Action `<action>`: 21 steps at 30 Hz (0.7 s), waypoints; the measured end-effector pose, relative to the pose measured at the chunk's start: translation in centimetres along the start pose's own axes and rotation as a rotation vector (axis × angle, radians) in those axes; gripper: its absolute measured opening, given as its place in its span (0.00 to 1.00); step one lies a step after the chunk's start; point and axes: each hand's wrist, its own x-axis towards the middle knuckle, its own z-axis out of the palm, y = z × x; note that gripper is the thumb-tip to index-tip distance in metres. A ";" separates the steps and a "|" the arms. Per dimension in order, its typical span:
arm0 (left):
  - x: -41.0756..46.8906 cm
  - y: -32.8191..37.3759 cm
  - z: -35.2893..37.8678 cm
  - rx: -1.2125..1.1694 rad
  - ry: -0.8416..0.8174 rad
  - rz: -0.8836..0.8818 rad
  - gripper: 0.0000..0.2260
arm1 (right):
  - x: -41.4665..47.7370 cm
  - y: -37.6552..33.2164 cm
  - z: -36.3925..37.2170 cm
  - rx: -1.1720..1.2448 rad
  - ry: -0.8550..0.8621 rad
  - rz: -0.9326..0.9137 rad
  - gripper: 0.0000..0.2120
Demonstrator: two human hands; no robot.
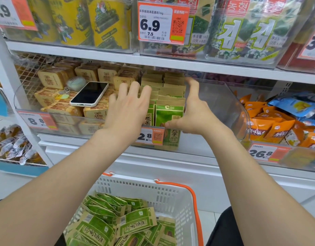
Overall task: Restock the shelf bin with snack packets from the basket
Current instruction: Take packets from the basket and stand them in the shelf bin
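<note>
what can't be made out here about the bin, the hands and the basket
- Head view: the left hand covers the left row of green packets, so its fingertip contact is hidden.
- Price tag: left end sits behind the left wrist.
- Basket: cut off by the bottom edge, so its packet count is unknown.
- Bin: its back rows disappear under the shelf board above.

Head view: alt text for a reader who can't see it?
The left hand lies open on upright green snack packets in a clear shelf bin, the right hand at their right side. More packets lie in the white basket below.
</note>
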 end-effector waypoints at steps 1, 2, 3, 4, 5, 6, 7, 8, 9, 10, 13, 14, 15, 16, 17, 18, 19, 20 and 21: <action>0.1 0.0 -0.2 0.013 0.003 0.015 0.34 | -0.3 -0.1 0.1 -0.084 0.023 -0.080 0.57; 0.2 -0.1 -0.3 0.023 0.000 0.030 0.31 | -0.5 -0.3 0.3 -0.152 0.028 -0.135 0.52; 0.3 -0.2 -0.5 0.040 -0.007 0.042 0.28 | -0.7 -0.4 0.5 -0.208 0.021 -0.168 0.45; 0.4 -0.3 -0.7 0.064 -0.013 0.054 0.25 | -0.7 -0.5 0.6 -0.259 0.014 -0.181 0.40; 0.5 -0.3 -0.8 0.092 -0.020 0.070 0.23 | -0.6 -0.5 0.6 -0.301 0.010 -0.182 0.36; 0.6 -0.4 -1.0 0.122 -0.030 0.093 0.21 | -0.5 -0.5 0.6 -0.332 0.009 -0.183 0.35; 0.8 -0.4 -1.2 0.150 -0.046 0.120 0.19 | -0.4 -0.4 0.6 -0.350 0.011 -0.188 0.35; 0.9 -0.4 -1.3 0.178 -0.068 0.145 0.18 | -0.3 -0.4 0.5 -0.358 0.013 -0.186 0.35; 1.0 -0.4 -1.4 0.202 -0.091 0.164 0.17 | -0.2 -0.4 0.3 -0.361 0.012 -0.176 0.36; 1.1 -0.3 -1.5 0.218 -0.112 0.174 0.17 | -0.1 -0.5 0.2 -0.364 0.008 -0.160 0.38; 1.1 -0.1 -1.4 0.214 -0.141 0.167 0.17 | 0.5 -0.5 -0.1 -0.347 -0.013 -0.104 0.43; 1.1 0.0 -1.2 0.199 -0.140 0.158 0.18 | 0.6 -0.4 -0.2 -0.332 -0.009 -0.093 0.43; 1.0 0.0 -1.1 0.186 -0.139 0.149 0.18 | 0.6 -0.4 -0.2 -0.316 0.002 -0.089 0.43; 0.9 -0.1 -1.0 0.177 -0.136 0.142 0.19 | 0.5 -0.4 -0.1 -0.299 0.019 -0.085 0.41; 0.9 -0.1 -0.9 0.171 -0.129 0.132 0.19 | 0.4 -0.3 0.1 -0.288 0.040 -0.080 0.38; 0.7 -0.1 -0.8 0.168 -0.117 0.118 0.20 | 0.2 -0.2 0.3 -0.279 0.062 -0.076 0.35; 0.6 0.0 -0.7 0.164 -0.104 0.104 0.21 | 0.0 -0.2 0.6 -0.271 0.089 -0.071 0.32; 0.5 0.1 -0.6 0.157 -0.095 0.093 0.22 | -0.1 -0.2 0.7 -0.267 0.120 -0.069 0.31; 0.3 0.2 -0.4 0.141 -0.080 0.080 0.23 | -0.2 -0.2 0.9 -0.268 0.150 -0.066 0.29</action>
